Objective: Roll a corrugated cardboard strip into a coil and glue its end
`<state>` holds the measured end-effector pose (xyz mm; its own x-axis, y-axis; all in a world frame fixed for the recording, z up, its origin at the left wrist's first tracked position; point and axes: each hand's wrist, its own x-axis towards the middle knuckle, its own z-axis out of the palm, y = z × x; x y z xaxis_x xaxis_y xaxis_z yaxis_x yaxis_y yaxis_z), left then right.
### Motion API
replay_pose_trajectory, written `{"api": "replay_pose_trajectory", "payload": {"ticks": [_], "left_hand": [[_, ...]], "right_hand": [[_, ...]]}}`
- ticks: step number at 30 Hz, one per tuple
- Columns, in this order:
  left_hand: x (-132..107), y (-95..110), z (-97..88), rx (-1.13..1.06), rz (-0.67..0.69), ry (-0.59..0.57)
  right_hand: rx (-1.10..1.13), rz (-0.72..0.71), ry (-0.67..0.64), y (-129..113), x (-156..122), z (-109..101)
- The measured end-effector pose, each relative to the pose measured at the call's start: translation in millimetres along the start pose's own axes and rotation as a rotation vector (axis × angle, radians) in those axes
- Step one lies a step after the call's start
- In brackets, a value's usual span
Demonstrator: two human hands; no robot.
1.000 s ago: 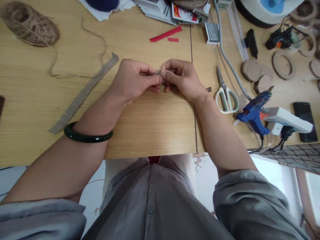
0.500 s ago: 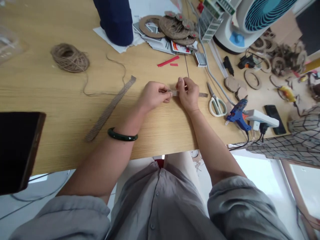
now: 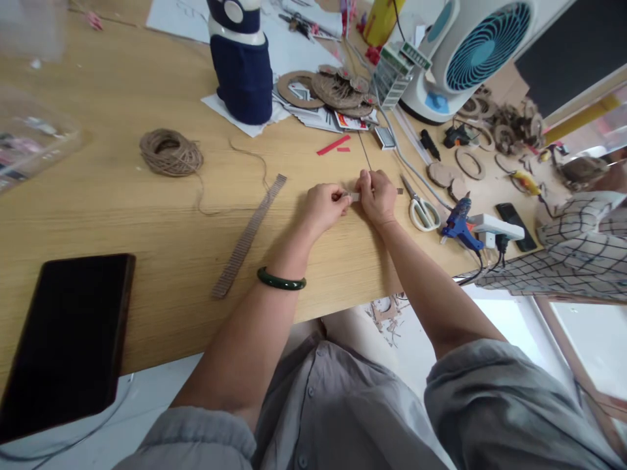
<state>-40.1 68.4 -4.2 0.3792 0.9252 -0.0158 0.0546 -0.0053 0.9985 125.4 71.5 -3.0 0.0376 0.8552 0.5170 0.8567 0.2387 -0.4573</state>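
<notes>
Cardboard piece (image 3: 353,196), a short ribbed scrap, sits pinched between both hands just above the table (image 3: 122,215), near its middle seam. The left hand (image 3: 323,207) is closed, thumb and fingers nipping the scrap's left end; a green bangle (image 3: 281,281) circles that wrist. The right hand (image 3: 378,194) is curled shut on the other end, knuckles up. A long ribbed strip (image 3: 249,235) lies slanted well to the left, with a twine ball (image 3: 170,151) beyond it. Scissors (image 3: 421,207) lie just right of the right hand, a blue glue gun (image 3: 459,225) next to them. A dark tablet (image 3: 63,339) rests at the near left edge, and a fan (image 3: 477,49) stands at the far right.
</notes>
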Motion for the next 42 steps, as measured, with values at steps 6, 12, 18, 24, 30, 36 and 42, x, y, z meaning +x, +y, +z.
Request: {"api": "replay_pose_trajectory", "payload": {"ticks": [6, 12, 18, 24, 30, 36, 42], "left_hand": [[-6.5, -0.2, -1.1, 0.033, 0.056, 0.048], [-9.5, 2.3, -2.7, 0.005, 0.035, 0.003], [-13.0, 11.6, -3.1, -0.130, -0.054, 0.009], [-21.3, 22.3, -6.8, -0.021, -0.109, 0.064], [-28.5, 26.6, -8.3, 0.070, -0.176, 0.125], [-29.9, 34.0, -3.4, 0.057, -0.222, 0.131], [-31.1, 30.6, 1.2, 0.012, -0.206, 0.142]], "right_hand": [[0.006, 0.003, -0.020, -1.6, -1.3, -4.1], [0.104, -0.005, -0.086, -3.0, -2.9, -7.8], [0.289, 0.008, -0.096, -8.6, -5.6, -18.7], [0.353, -0.303, -0.172, -13.4, -14.9, -31.9], [0.469, -0.321, -0.244, -10.2, -16.1, -31.1], [0.566, -0.156, -0.265, -7.2, -15.2, -28.6], [0.644, -0.068, -0.273, -6.1, -15.3, -27.6]]}}
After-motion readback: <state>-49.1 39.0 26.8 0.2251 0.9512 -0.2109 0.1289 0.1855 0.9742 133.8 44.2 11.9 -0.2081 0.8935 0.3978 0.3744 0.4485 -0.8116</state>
